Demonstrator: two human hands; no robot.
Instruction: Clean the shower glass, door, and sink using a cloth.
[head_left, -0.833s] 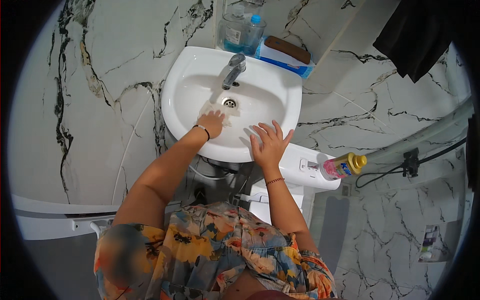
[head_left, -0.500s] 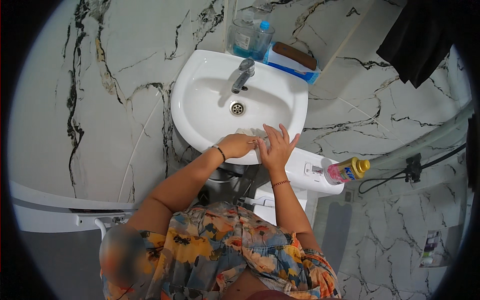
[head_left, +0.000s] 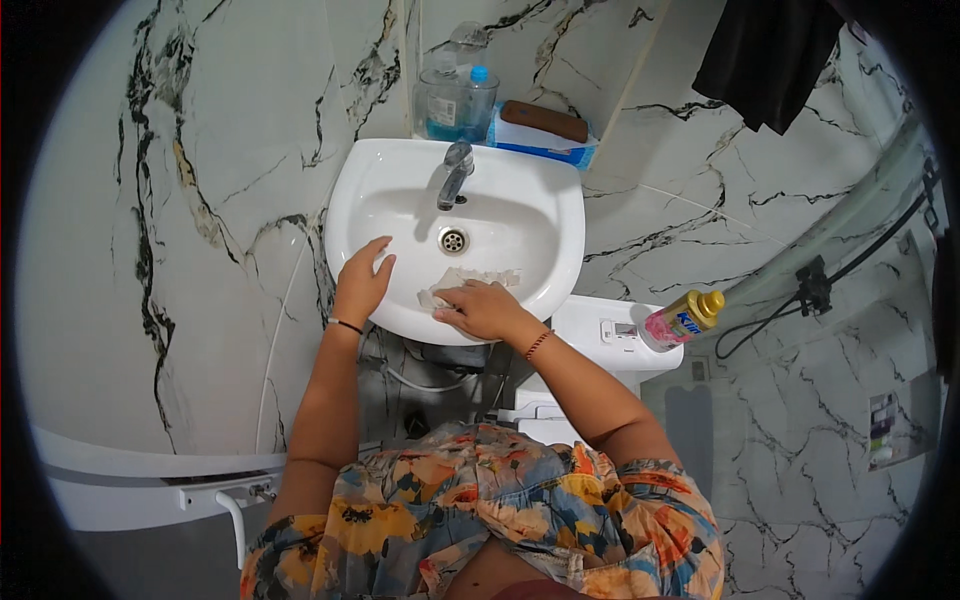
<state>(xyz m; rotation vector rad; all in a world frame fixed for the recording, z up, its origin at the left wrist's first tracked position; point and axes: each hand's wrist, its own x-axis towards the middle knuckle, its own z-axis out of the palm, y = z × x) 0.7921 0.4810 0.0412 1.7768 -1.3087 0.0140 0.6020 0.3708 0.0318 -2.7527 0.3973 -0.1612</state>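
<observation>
A white washbasin with a metal tap and a round drain stands before me. My right hand presses a crumpled white tissue against the basin's near inner slope, its fingers bent over it. Part of the tissue spreads out beyond the fingertips toward the drain. At the left rim is my left hand, holding nothing, with thumb and fingers apart. A dark band circles the left wrist, and a reddish one the right.
Behind the basin stand a clear container with blue-liquid bottles and a blue-and-white packet under a brown case. A gold-capped pink bottle rests on the white toilet tank. Dark cloth hangs at upper right.
My left hand has left the tissue and moved to the basin's left rim. My right hand has come down and left onto the tissue. The view has shifted slightly.
</observation>
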